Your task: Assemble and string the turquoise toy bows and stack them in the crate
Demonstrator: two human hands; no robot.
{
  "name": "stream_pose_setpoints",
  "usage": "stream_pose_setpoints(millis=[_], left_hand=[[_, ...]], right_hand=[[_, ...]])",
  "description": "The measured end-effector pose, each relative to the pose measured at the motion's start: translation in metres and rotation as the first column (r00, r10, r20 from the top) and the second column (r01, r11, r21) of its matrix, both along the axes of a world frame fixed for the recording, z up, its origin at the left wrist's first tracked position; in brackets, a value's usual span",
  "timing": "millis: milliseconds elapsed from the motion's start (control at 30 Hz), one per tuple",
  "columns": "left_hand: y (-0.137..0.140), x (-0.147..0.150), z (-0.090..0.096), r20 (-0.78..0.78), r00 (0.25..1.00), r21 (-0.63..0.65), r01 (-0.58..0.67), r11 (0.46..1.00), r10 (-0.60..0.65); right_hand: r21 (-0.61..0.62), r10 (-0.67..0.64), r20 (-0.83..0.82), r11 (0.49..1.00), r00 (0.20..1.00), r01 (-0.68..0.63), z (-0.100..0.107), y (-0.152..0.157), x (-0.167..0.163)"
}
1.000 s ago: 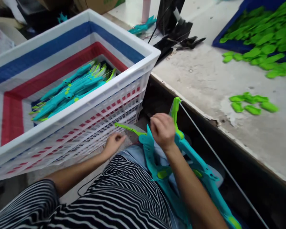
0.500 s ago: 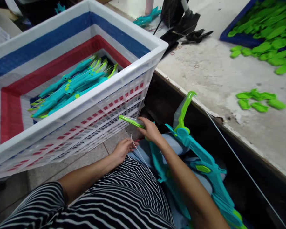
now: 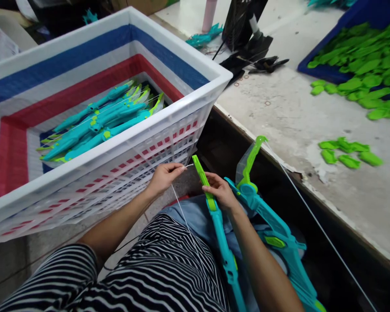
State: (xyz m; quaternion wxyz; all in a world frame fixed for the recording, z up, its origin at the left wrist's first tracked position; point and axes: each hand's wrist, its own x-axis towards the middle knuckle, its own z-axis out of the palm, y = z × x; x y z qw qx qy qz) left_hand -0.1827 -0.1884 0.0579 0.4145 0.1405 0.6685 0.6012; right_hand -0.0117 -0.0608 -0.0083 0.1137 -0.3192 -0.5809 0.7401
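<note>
My left hand pinches the end of a white string, which runs down across my lap. Just to its right, my right hand grips a teal toy bow by its green tip; the bow's teal limb slants down over my lap. The string end points at the tip, with a small gap between them. A second teal toy bow leans against my legs further right, its green tip up and its white string stretched out to the right.
A white plastic crate with a striped lining stands at the left, holding several teal bows. On the worktable to the right are a blue bin of green parts, loose green pieces and a black tool.
My left hand has risen with the string end, closer to the bow's tip. The right hand has swung the bow's green tip from pointing left to upright and shifted slightly right.
</note>
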Motion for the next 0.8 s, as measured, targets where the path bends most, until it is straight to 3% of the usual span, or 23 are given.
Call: stream_pose_setpoints(millis=[567,800], left_hand=[[0.011,-0.009,-0.012,-0.026,0.996,0.123,0.088,0.988,-0.085],[0.016,-0.011,-0.015,-0.105,0.989,0.104,0.115,0.988,-0.104]], right_hand=[[-0.089,-0.022,-0.018,0.996,1.000,0.020,-0.004,0.000,-0.002],[-0.094,-0.010,0.003,0.996,1.000,0.010,-0.003,0.000,0.000]])
